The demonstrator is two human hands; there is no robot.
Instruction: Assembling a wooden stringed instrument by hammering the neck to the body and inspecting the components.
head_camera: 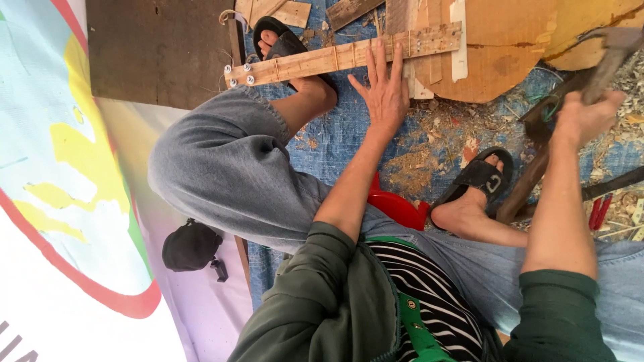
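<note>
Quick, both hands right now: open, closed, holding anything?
Left hand: open, fingers spread, flat on the wooden guitar neck.
Right hand: closed around the handle of a hammer.

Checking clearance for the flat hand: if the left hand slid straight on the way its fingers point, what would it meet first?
The left hand lies flat with its fingertips already on the wooden guitar neck, so it meets that at once. Beyond the neck lie wood scraps, though depth is unclear.
</note>
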